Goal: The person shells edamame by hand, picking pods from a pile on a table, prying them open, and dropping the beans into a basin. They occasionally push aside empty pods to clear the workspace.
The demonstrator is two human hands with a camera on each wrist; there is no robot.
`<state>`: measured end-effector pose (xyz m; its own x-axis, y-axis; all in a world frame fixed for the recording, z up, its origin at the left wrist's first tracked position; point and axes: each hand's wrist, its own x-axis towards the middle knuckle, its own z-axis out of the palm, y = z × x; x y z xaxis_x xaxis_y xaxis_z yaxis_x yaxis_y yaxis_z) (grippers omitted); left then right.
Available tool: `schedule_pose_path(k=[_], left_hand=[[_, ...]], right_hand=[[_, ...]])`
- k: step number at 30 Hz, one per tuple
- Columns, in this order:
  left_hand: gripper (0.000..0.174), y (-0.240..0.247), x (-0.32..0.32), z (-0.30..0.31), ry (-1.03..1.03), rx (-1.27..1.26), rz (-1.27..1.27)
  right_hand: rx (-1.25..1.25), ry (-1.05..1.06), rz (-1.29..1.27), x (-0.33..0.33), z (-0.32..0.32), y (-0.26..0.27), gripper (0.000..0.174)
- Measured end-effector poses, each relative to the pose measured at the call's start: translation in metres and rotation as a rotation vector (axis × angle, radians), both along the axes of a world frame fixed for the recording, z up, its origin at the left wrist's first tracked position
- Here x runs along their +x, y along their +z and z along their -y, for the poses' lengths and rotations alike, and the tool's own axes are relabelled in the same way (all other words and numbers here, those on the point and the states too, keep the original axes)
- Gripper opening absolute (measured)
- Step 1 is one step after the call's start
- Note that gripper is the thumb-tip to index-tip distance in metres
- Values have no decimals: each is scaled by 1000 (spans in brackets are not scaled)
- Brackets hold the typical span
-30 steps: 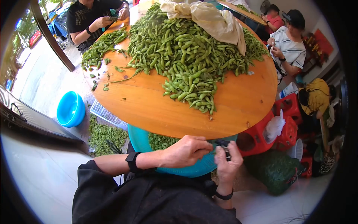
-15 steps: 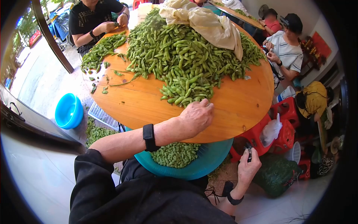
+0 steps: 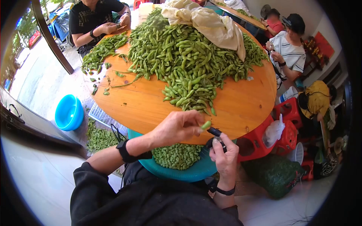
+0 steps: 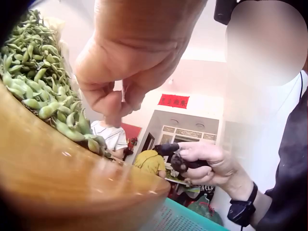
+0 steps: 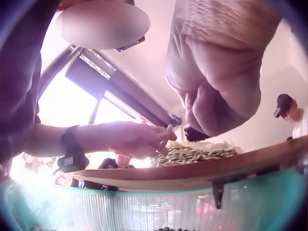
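One pod pinched in left hand, black cutter gripped in right hand. Hold steady, snip over basin.

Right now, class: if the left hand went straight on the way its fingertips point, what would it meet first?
Probably the black tool gripped in the right hand. The left hand points its pod at the tool's tip, seemingly almost touching, though depth is unclear.
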<state>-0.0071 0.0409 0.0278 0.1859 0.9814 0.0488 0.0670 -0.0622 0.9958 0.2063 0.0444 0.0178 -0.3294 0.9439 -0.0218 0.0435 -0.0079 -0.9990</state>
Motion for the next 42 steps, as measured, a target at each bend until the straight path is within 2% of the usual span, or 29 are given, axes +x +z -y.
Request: schedule_pose_path(k=[2, 4, 6, 9, 11, 15, 17, 18, 20, 21, 22, 24, 25, 26, 27, 28, 30, 32, 36, 37, 38, 39, 41, 42], left_hand=[[15, -11, 3, 12, 11, -5, 66], [13, -12, 4, 22, -8, -141, 181], [13, -20, 9, 28, 23, -139, 187], [14, -31, 14, 31, 92, 3, 93], [14, -27, 16, 35, 139, 246, -198], [14, -30, 16, 38, 136, 263, -206], [13, -38, 19, 40, 26, -64, 362], [13, -36, 18, 40, 25, -65, 362], [14, -32, 14, 40, -176, -398, 905], [17, -36, 17, 41, -281, -422, 1007], [17, -36, 18, 41, -280, -422, 1006], [21, -31, 18, 41, -212, -332, 711], [24, -32, 19, 40, -134, -287, 515], [24, -31, 19, 40, -133, -288, 515], [24, -29, 19, 39, -89, -150, 219], [24, -25, 18, 38, -44, -12, -77], [23, -17, 16, 40, -33, 31, -139], [28, -20, 14, 42, -5, 253, -426], [32, -21, 9, 44, -18, 305, -495], [31, -15, 11, 44, -19, 162, -345], [31, -11, 13, 43, -19, 19, -194], [31, -12, 17, 43, -18, 20, -194], [33, -19, 30, 48, 127, -263, 232], [33, -22, 37, 49, 127, -263, 232]], right_hand=[[-79, 46, -104, -6, 2, 6, 24], [-172, 110, -170, -8, 3, 2, 23], [-267, 175, -236, -9, 4, -3, 22], [-309, 186, -276, -9, 5, -6, 22], [-355, 176, -297, -9, 6, -4, 19], [-328, 180, -269, -8, 8, -8, 17], [-280, 162, -268, -9, 8, -11, 15], [-281, 161, -269, -7, 7, -11, 15], [-454, 254, -457, -2, 4, -9, 13], [-455, 254, -459, 0, 3, -8, 13], [-479, 277, -449, 2, 2, -5, 10], [-505, 299, -438, 2, 4, -3, 8], [-284, 275, -206, 1, 6, -2, 7], [-62, 247, 24, -2, 9, -2, 6], [63, 249, 87, -5, 11, -3, 8], [62, 250, 86, -5, 11, -3, 8], [202, 232, 175, -6, 11, -4, 9], [208, 223, 203, -4, 9, -7, 9], [270, 145, 267, -11, 13, -7, 10], [271, 147, 266, -15, 15, -8, 10], [410, 73, 294, -19, 17, -10, 10], [548, -3, 322, -24, 19, -11, 11], [616, -43, 372, -32, 26, -16, 11], [683, -85, 423, -35, 29, -18, 12]])
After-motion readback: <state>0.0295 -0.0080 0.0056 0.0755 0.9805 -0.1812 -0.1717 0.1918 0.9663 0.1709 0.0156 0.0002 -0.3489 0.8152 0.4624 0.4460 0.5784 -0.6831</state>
